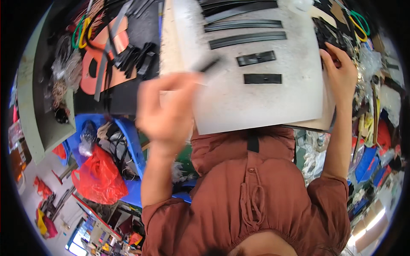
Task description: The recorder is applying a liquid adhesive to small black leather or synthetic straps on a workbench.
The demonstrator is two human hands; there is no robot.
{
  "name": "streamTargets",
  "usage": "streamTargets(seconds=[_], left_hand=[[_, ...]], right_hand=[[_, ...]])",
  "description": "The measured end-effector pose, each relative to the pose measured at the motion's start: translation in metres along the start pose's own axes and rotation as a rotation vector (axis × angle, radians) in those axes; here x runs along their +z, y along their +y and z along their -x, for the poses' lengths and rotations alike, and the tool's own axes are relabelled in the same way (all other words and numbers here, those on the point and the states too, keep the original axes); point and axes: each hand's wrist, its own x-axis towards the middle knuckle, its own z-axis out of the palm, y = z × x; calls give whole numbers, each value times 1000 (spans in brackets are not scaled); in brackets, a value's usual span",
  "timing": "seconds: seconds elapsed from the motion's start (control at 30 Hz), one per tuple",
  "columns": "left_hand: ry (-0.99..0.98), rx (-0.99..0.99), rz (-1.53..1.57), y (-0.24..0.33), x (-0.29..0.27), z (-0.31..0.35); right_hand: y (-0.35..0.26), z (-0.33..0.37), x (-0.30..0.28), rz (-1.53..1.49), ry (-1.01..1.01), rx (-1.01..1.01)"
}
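My left hand [166,106], smeared by motion, is closed on a short black strip [209,64] above the left side of a white board [294,104]. On the board lie two short black strips, one [256,58] with a shiny middle and a plain one [262,79] nearer me. Farther up are several longer black strips [247,39], laid roughly parallel. At the board's right edge, my right hand [341,68] reaches into a heap of small black pieces [331,34]. Its fingers are curled together there; what they pinch cannot be made out.
Scissors with yellow and green handles [81,32] lie at the far left, near a metal ruler [104,64], orange-brown sheets [90,70] and bundled black strips [145,59]. More scissors [361,26] are at the far right. A blue bin [134,145] with a red bag [100,177] stands below left.
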Motion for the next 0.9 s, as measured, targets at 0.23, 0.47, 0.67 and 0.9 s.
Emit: streamTargets(seconds=[0.23,0.47,0.67,0.9], left_hand=[[88,-125,-385,-75,-18,6],[-145,176,171,24,37,-16],[-206,168,195,30,51,-9],[-252,130,283,38,43,-2]], right_hand=[[-28,14,-11,-89,104,-67],[-58,53,-28,-187,-176,-45],[-42,59,-34,-166,-120,-190],[-41,70,-18,-150,-17,-201]])
